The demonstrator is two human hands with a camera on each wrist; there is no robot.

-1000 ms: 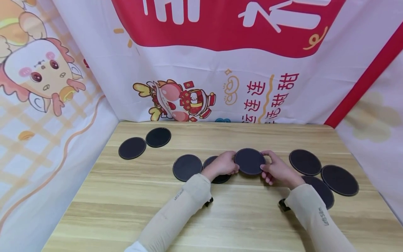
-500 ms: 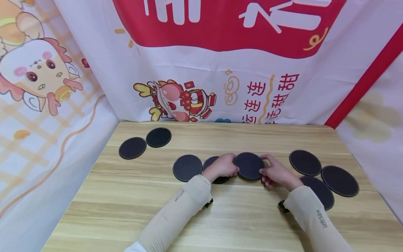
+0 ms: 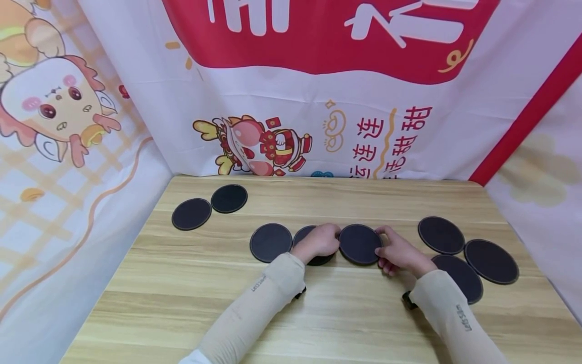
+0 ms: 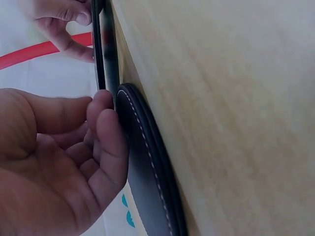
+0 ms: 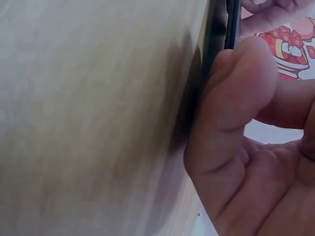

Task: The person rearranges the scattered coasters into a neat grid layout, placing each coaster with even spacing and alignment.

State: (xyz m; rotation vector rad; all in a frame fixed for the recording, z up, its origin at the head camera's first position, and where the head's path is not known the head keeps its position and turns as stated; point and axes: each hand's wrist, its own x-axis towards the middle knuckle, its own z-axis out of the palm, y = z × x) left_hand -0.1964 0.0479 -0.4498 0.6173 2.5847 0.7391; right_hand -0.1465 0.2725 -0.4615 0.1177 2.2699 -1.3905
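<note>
Pinched at its rim by your right hand (image 3: 400,251), the black disc (image 3: 360,244) is low over or on the table (image 3: 345,313); contact cannot be told. Your left hand (image 3: 323,239) curls at the disc's opposite edge, and whether it clamps there is unclear. Just left of the disc lie 2 similar discs (image 3: 271,243); well to its right, 3 others (image 3: 441,235). You seem to be setting the disc down in line; the next move calls for seating it flat, then letting go without nudging its neighbours.
</note>
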